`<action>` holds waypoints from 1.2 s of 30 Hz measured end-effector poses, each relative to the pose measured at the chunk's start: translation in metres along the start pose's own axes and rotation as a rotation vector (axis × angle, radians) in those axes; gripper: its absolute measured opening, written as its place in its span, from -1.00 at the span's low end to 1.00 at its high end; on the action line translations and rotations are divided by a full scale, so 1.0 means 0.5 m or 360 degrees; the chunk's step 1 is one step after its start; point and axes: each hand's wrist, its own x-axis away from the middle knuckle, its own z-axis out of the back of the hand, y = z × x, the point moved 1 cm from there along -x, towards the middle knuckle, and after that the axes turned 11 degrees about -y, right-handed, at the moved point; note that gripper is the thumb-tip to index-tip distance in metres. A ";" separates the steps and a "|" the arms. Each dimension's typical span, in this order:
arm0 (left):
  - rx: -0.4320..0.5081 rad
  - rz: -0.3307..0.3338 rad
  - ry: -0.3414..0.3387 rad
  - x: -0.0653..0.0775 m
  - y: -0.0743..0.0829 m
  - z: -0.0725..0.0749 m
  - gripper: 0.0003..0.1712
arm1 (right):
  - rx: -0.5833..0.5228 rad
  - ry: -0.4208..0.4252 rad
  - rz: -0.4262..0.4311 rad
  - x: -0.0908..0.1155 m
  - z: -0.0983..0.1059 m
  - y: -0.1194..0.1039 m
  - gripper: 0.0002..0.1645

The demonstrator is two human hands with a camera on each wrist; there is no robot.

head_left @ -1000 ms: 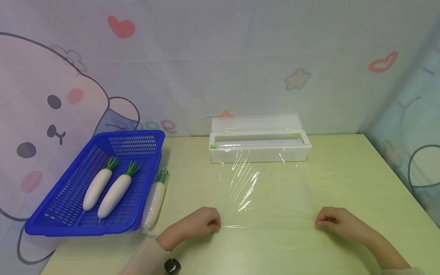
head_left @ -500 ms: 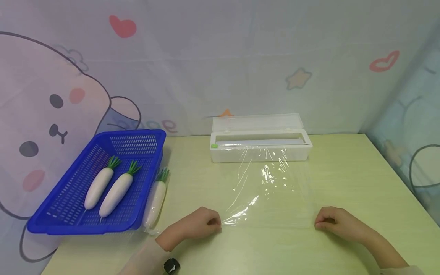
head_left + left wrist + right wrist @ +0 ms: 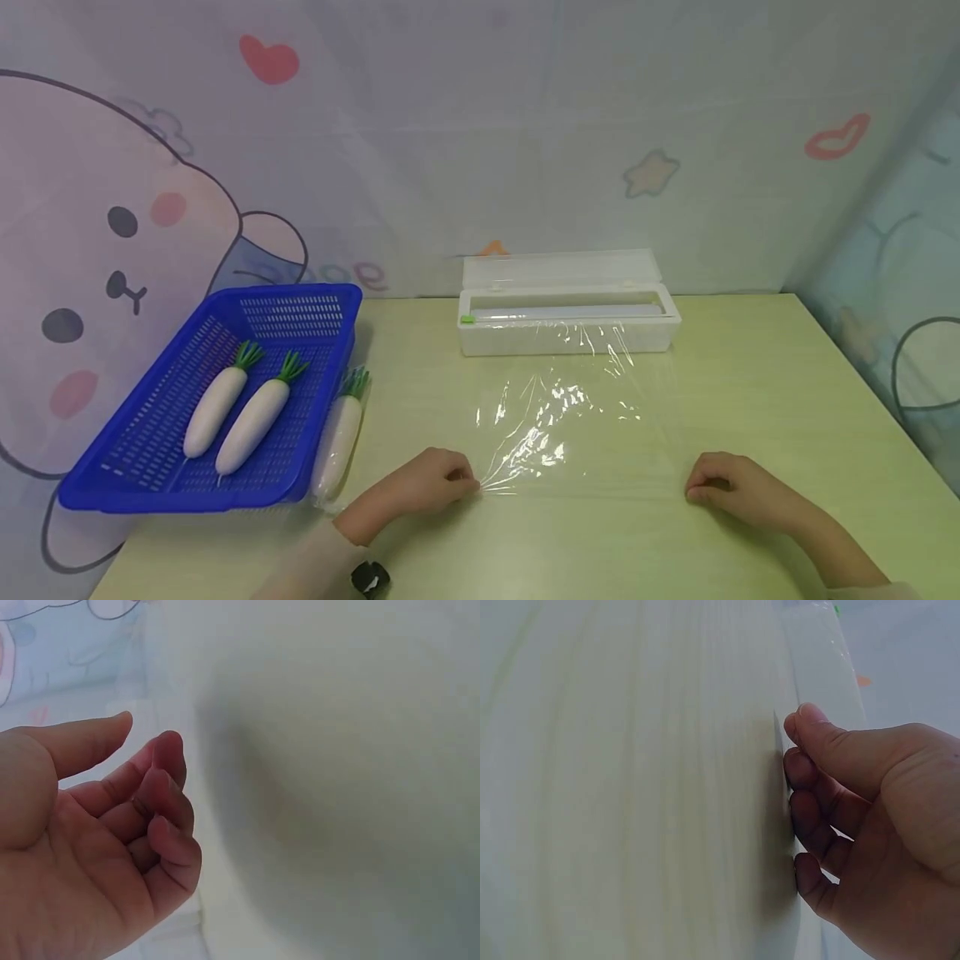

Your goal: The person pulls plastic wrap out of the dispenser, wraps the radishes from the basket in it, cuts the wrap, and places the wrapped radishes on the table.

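Note:
A clear sheet of plastic wrap (image 3: 555,425) stretches over the table from a white wrap dispenser box (image 3: 566,336), its lid raised. At the near left corner of the sheet, my left hand (image 3: 435,482) pinches the wrap, and creases fan out from its fingertips. In the left wrist view the fingers (image 3: 171,802) are curled, with the thumb beside them; the film hardly shows there. My right hand (image 3: 738,490) holds the near right corner between thumb and index finger. The right wrist view shows that thumb (image 3: 832,742) pressed to the index fingertip.
At the left stands a blue plastic basket (image 3: 318,433) with two white radishes (image 3: 253,427) with green tops inside. Beside it lies a radish wrapped in clear film (image 3: 339,446). A green slider (image 3: 468,319) sits at the dispenser's left end. A printed cloth (image 3: 525,150) hangs behind the table.
Creases and bright reflections have spread across the wrap, fanning from the left hand. The left hand has shifted slightly left; the right hand has barely moved.

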 end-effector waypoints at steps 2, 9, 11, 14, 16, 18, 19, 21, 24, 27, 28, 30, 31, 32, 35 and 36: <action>0.0022 -0.0012 0.0007 0.010 0.002 0.017 -0.80 | 0.0006 0.0000 -0.0003 -0.002 -0.002 0.002 -0.88; 0.0098 -0.0153 0.0124 0.063 0.040 0.122 -0.80 | 0.0006 0.0021 0.0021 -0.002 0.000 0.005 -0.85; 0.0109 -0.0177 0.0189 0.083 0.053 0.160 -0.79 | 0.0008 0.0029 0.0030 -0.002 0.001 0.004 -0.84; 0.0072 -0.0155 0.0307 0.115 0.067 0.210 -0.79 | 0.0001 0.0022 0.0027 -0.002 0.003 -0.002 -0.85; 0.0044 -0.0114 0.0382 0.133 0.069 0.237 -0.78 | -0.0009 0.0008 0.0012 -0.003 0.003 -0.006 -0.87; 0.0018 -0.0068 0.0442 0.148 0.067 0.258 -0.77 | -0.0015 0.0001 0.0005 -0.003 0.003 -0.009 -0.88; 0.0018 -0.0053 0.0465 0.153 0.064 0.267 -0.77 | -0.0017 -0.0002 0.0003 -0.003 0.003 -0.011 -0.88; 0.0028 -0.0006 0.0507 0.164 0.057 0.284 -0.75 | -0.0009 0.0004 0.0012 -0.003 0.003 -0.012 -0.87; 0.0035 0.0092 0.0586 0.178 0.042 0.308 -0.70 | -0.0009 0.0011 0.0029 -0.002 0.003 -0.013 -0.87; 0.0057 0.0229 0.0664 0.192 0.020 0.331 -0.61 | -0.0024 0.0007 0.0027 -0.001 0.002 -0.011 -0.87; 0.0070 0.0268 0.0690 0.197 0.010 0.339 -0.59 | -0.0031 0.0003 0.0026 -0.001 0.001 -0.010 -0.87; 0.0098 0.0335 0.0737 0.205 -0.013 0.356 -0.54 | -0.0034 0.0007 0.0029 -0.001 0.000 -0.008 -0.87; 0.0112 0.0371 0.0769 0.209 -0.026 0.363 -0.51 | -0.0036 0.0009 0.0032 -0.001 0.000 -0.007 -0.87; 0.0119 0.0398 0.0803 0.212 -0.041 0.371 -0.50 | -0.0037 0.0012 0.0038 -0.001 0.000 -0.006 -0.87; 0.0147 0.0482 0.0905 0.223 -0.087 0.389 -0.44 | -0.0038 0.0025 0.0058 -0.001 -0.002 -0.005 -0.86; 0.0159 0.0512 0.0935 0.227 -0.101 0.394 -0.43 | -0.0038 0.0027 0.0060 0.000 -0.002 -0.004 -0.85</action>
